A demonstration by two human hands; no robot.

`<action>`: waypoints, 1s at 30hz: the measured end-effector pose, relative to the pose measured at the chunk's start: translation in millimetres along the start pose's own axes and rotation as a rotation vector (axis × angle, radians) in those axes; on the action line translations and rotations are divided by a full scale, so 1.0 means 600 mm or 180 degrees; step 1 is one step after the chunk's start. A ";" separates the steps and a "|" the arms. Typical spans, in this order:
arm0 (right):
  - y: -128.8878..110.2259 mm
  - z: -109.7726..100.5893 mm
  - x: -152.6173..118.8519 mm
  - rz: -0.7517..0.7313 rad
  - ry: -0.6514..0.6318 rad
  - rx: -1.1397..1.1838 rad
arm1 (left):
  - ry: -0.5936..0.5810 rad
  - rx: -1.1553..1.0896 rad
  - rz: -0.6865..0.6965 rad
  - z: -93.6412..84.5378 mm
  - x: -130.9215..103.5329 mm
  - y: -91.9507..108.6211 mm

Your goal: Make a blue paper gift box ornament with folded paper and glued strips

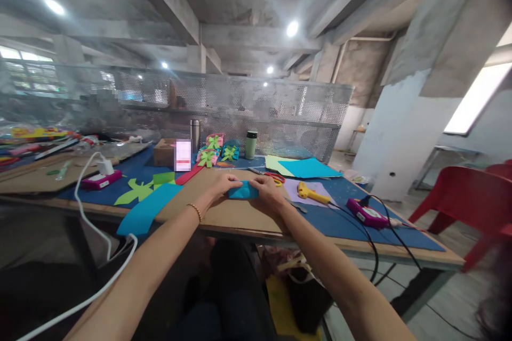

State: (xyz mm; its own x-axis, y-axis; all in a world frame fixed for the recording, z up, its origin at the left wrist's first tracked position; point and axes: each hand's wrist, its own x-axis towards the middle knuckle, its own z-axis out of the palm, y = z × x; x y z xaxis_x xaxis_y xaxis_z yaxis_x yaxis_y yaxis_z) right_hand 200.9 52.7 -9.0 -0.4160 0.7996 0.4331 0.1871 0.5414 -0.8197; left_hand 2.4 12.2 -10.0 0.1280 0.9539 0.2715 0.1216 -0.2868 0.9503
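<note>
A small folded piece of blue felt (244, 191) is held between my two hands over the brown cardboard (224, 217). My left hand (226, 185) pinches its left end, and my right hand (266, 191) grips its right end. To the left lies a long blue felt strip (150, 208) beside green leaf-shaped cutouts (137, 192). Close to my right hand are red-and-yellow-handled scissors (276, 177). A yellow glue gun (312, 193) rests on a pale purple sheet (326, 189).
Purple power strips (367, 213) with cables sit at both sides of the table. Bow-trimmed pieces (208, 156), a green bottle (250, 145), a steel flask (195, 135), a cardboard box (164, 153) and blue sheets (310, 168) stand or lie behind. A red chair (466, 200) is at the right.
</note>
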 end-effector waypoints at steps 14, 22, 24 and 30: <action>-0.022 0.024 -0.020 -0.0275 0.0202 -0.0136 | 0.0487 0.0131 0.0314 -0.010 -0.052 -0.009; -0.019 0.022 -0.020 -0.0200 0.0275 -0.0120 | 0.0413 -0.0371 -0.0010 -0.006 -0.033 -0.021; -0.018 0.021 -0.021 -0.0171 0.0207 -0.0096 | 0.0463 -0.0427 -0.0039 -0.006 -0.030 -0.024; -0.020 0.013 -0.021 -0.0248 -0.0104 0.0118 | 0.0447 -0.0456 -0.0086 -0.009 -0.035 -0.022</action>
State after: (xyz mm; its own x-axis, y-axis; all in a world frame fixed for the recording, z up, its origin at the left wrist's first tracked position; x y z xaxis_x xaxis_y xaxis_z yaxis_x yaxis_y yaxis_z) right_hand 196.8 34.0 -7.8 -0.4570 0.7462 0.4841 0.1203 0.5911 -0.7975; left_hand -7.4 -3.6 -27.6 -0.0131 0.9670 0.2546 -0.0194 -0.2548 0.9668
